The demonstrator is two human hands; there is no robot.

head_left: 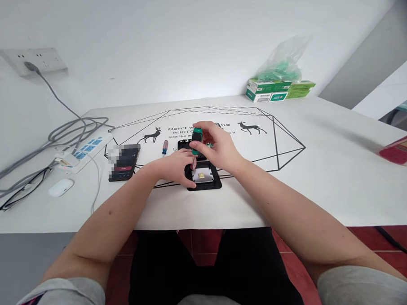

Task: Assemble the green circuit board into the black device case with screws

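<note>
Here on the table (pixel 246 207), the black case (pixel 210 186) holds a silvery plate (pixel 209 174) with a yellowish patch (pixel 201 175), my left hand (pixel 173 166) spread at its edge, my right hand (pixel 220 145) gripping a green-and-black screwdriver (pixel 197 137), tip down.

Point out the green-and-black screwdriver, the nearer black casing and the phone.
Green-and-black screwdriver (pixel 197 135): head view, on the handle.
Nearer black casing (pixel 208 186): head view, on its near rim.
Phone (pixel 127 162): head view, mid-screen.
</note>
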